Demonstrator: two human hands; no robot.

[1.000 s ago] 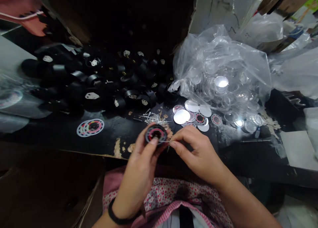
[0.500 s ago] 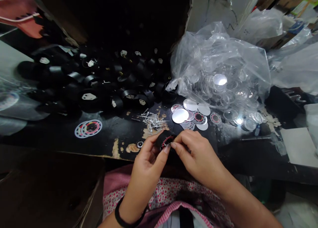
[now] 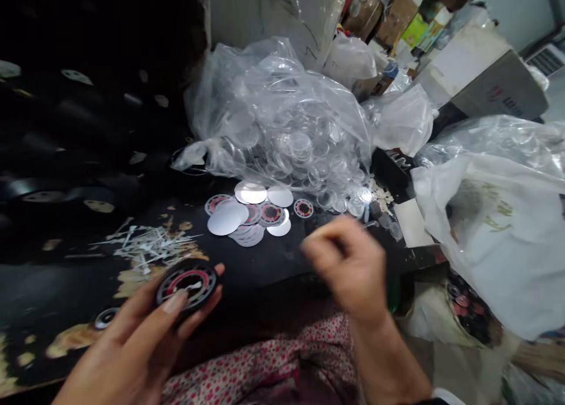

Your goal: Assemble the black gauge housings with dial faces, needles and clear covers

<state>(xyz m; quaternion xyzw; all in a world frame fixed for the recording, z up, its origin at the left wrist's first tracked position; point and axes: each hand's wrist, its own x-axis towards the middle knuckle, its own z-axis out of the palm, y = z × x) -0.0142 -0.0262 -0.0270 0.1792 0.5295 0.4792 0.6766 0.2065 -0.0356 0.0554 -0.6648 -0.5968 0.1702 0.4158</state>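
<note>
My left hand (image 3: pixel 145 328) grips a round black gauge (image 3: pixel 188 287) at the lower left, dial face up. A red ring and a small white pointer show on its face, and my thumb presses over the dial near the pointer. My right hand (image 3: pixel 348 264), smeared by motion, is above the table to the right of the gauge. Its fingers are curled together, and whatever they may hold cannot be made out. Beyond the left hand lies a heap of white pointers (image 3: pixel 150 246). Between the hands and farther back are printed dial discs and plain silvery discs (image 3: pixel 227 216).
A clear plastic bag (image 3: pixel 273 93) spills transparent round covers (image 3: pixel 304 152) at the back. Dark gauge cases (image 3: pixel 48 187) crowd the left. A white card (image 3: pixel 412 222) and a large white bag (image 3: pixel 498 234) are on the right. A small ring-shaped part (image 3: pixel 106 318) lies by my left hand.
The view has swung to the right. My right hand has left the gauge and moved off rightward. The gauge stays in my left hand, now held with its dial turned upward.
</note>
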